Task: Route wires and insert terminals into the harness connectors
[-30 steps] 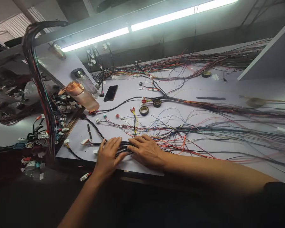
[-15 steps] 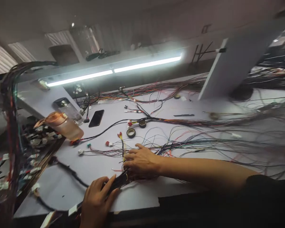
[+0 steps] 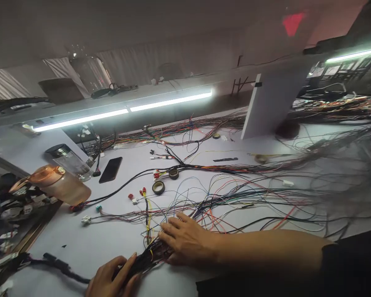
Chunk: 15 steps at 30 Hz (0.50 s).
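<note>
My left hand (image 3: 113, 278) is at the bottom edge, partly cut off, its fingers closed around a dark wire bundle (image 3: 144, 262). To its right, my right hand (image 3: 188, 241) lies over the same bundle with fingers bent onto it; the fingertips are partly hidden among the wires. A branch with yellow wires and small red connectors (image 3: 143, 191) runs up from the bundle. Beyond the hands, thin coloured wires (image 3: 228, 198) fan out to the right. A white connector (image 3: 86, 220) and a teal connector (image 3: 98, 209) end the leads on the left.
Two rolls of black tape, one nearer (image 3: 158, 188) and one farther (image 3: 173, 173), lie behind the hands. A phone (image 3: 110, 169), an orange-lidded bottle (image 3: 62, 185) and a clear jar (image 3: 71, 163) stand left. A white upright panel (image 3: 262, 107) and a lit tube lamp (image 3: 170, 101) are at the back.
The view has turned, so the table's things appear lower and farther left. Relative to the table, my right hand has shifted slightly right and nearer. Both hands remain at the bundle.
</note>
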Available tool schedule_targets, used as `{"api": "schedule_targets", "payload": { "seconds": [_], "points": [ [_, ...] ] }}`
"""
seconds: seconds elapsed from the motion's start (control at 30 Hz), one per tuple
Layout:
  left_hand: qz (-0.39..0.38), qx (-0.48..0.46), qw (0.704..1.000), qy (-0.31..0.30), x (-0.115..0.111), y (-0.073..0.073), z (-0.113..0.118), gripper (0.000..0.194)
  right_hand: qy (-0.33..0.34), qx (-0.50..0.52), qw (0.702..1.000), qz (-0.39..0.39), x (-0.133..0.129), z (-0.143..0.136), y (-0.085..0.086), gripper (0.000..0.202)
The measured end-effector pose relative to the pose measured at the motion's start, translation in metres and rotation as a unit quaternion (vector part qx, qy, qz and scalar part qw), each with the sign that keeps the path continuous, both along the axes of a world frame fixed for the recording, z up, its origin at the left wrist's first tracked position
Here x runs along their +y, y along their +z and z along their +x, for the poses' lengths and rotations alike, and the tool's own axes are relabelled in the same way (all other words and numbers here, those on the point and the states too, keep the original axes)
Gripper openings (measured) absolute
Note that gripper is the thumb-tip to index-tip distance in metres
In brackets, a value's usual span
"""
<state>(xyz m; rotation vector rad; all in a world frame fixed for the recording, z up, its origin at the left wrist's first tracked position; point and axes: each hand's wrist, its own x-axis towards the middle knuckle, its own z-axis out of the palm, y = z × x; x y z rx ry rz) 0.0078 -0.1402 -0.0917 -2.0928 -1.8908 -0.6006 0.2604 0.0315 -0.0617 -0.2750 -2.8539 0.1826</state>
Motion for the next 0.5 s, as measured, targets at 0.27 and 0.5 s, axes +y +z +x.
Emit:
{"api": "schedule_targets", "payload": {
  "seconds": [0.27, 0.5],
  "points": [
    [-0.056, -0.316, 0.93, 0.181, 0.012, 0.041, 0.015, 0.03, -0.026, 0.017, 0.999, -0.039, -0.011, 0.003, -0.018, 0.056],
    [0.058, -0.748, 0.552, 0.364, 0.078, 0.062, -0.03, 0.005, -0.031, 0.015, 0.998, -0.051, -0.013, 0.004, -0.018, 0.055]
  ]
}}
